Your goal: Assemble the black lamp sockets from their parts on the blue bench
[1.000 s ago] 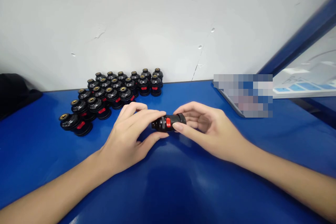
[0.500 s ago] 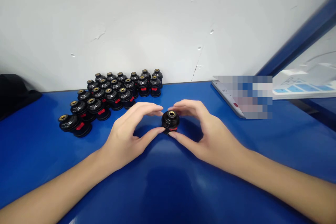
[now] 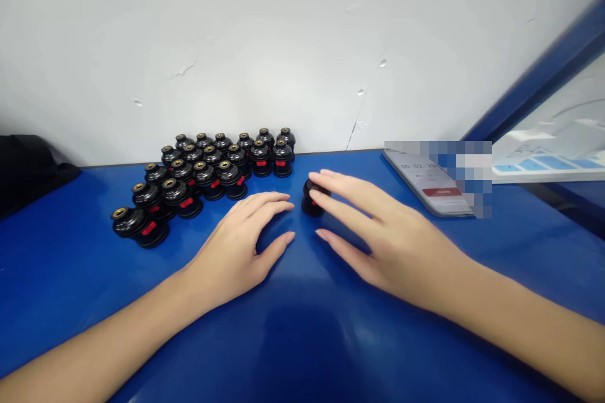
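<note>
Black fitting point(image 3: 309, 208), small red patch point(image 3: 314, 203), partly behind right fingers point(image 3: 350, 187)

Red tabs point(image 3: 149, 228) and gold rings point(image 3: 120, 214) are seen on black fittings point(image 3: 205, 175). The tabletop point(image 3: 302, 340) is coloured plain blue.

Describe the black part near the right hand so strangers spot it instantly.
On the glossy blue table, find the bare right hand. Its fingers partly cover an upright, roughly cylindrical, red-marked black part. Unlike the clustered black lookalikes to its left, this one stands alone.
</note>
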Available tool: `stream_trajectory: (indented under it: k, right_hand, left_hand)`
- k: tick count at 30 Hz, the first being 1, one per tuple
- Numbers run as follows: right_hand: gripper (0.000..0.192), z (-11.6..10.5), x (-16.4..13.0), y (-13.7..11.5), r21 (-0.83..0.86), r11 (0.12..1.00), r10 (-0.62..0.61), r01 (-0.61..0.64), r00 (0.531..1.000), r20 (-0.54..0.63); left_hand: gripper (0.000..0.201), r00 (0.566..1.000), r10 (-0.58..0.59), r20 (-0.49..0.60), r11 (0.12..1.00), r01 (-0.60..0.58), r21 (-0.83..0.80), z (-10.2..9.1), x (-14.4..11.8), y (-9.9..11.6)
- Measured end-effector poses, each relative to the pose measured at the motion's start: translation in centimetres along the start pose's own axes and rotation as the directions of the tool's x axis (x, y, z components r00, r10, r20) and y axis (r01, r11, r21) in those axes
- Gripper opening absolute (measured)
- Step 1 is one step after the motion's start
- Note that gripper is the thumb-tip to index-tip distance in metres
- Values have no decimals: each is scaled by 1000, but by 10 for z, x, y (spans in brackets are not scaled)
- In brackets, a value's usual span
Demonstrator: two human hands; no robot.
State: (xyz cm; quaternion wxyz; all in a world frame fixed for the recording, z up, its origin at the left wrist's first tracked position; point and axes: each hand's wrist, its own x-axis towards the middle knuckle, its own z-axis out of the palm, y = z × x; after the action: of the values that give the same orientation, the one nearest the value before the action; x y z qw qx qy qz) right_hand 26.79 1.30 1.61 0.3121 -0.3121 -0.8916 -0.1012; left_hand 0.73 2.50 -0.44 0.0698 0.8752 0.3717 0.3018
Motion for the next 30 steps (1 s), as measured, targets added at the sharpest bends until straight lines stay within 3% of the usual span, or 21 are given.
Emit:
stream_trajectory:
  k: [11,23,30]
  right_hand:
    - [54,14,30,51,-161,986,58,-34,986,153]
    - [57,36,54,85,-55,998,2,8,984,177]
    - [60,38,57,93,-39,998,58,-51,975,216]
  left_hand:
    - [48,997,-35,72,994,27,108,4,-3,-4]
    - [57,990,-54,127,987,34,158,4,-5,-4]
    - [60,983,-83,161,985,57,161,3,-5,-4]
